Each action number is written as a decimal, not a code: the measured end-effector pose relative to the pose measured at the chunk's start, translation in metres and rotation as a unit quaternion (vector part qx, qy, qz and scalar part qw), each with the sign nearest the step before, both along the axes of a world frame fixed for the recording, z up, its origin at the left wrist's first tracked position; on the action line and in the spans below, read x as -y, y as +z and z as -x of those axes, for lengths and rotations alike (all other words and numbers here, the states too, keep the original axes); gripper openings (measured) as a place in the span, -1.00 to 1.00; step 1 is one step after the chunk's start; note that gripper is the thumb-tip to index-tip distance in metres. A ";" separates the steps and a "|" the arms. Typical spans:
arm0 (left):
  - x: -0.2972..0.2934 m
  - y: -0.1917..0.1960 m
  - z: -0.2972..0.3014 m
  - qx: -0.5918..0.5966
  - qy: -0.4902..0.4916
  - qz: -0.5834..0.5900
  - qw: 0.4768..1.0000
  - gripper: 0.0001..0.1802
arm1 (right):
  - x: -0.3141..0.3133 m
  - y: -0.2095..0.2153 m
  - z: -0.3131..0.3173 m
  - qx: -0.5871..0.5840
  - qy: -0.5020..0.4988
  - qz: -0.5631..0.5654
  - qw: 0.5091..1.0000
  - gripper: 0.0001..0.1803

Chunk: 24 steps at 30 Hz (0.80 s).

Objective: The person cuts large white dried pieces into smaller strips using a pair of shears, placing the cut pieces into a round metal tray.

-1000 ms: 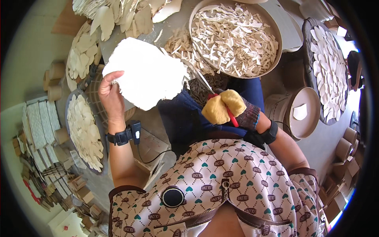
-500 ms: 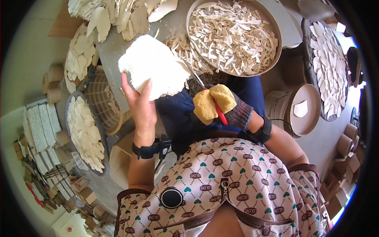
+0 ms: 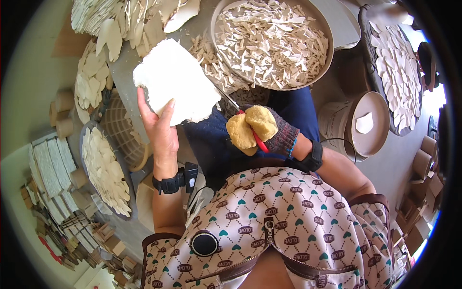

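Observation:
My left hand (image 3: 162, 134) grips the lower left edge of a thin, bright white sheet-like piece (image 3: 175, 79), its thumb on top. The sheet has uneven edges and is tilted over the table's near side. In a knitted dark glove, my right hand (image 3: 283, 134) is closed around scissors (image 3: 260, 142) with red handles. Thick yellow foam padding (image 3: 262, 122) wraps the handles. The metal blades reach up and left to the sheet's right edge. How far apart the blades are cannot be made out.
A round pan (image 3: 329, 58) full of pale strips stands beyond the scissors, with more scraps (image 3: 211, 62) beside it. Pale pieces are stacked (image 3: 110, 36) at the far left. A woven basket (image 3: 122, 127) is at left, a lidded bucket (image 3: 380, 108) and a tray of pieces (image 3: 397, 72) at right.
Both hands, the sheet and the scissors appear slightly further left, while the nearby table and pan also shift that way in view. Both grips stay the same.

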<state>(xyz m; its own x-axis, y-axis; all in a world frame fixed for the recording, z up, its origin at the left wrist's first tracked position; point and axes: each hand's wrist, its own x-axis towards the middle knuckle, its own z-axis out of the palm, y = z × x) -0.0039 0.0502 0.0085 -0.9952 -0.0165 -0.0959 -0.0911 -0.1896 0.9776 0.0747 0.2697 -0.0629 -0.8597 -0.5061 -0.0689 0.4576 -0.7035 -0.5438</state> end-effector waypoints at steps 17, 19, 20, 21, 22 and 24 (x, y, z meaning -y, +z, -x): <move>-0.005 0.003 -0.013 0.061 -0.014 -0.019 0.998 -0.14 | 0.007 0.004 0.014 -0.242 -0.044 -0.397 0.884 -0.77; -0.005 0.002 -0.015 0.073 -0.009 -0.027 0.997 -0.14 | 0.010 0.005 0.012 -0.200 -0.066 -0.332 0.919 -0.74; -0.005 0.002 -0.014 0.072 -0.008 -0.027 0.997 -0.14 | 0.012 0.003 0.011 -0.172 -0.075 -0.295 0.937 -0.73; -0.005 0.003 -0.014 0.063 -0.015 -0.028 0.997 -0.13 | 0.014 0.002 0.012 -0.146 -0.085 -0.257 0.952 -0.71; -0.005 0.004 -0.014 0.057 -0.024 -0.029 0.998 -0.13 | 0.014 -0.003 0.011 -0.136 -0.107 -0.239 0.956 -0.72; 0.001 0.007 -0.012 0.058 -0.050 -0.021 0.997 -0.12 | 0.008 -0.016 0.010 -0.187 -0.118 -0.299 0.928 -0.72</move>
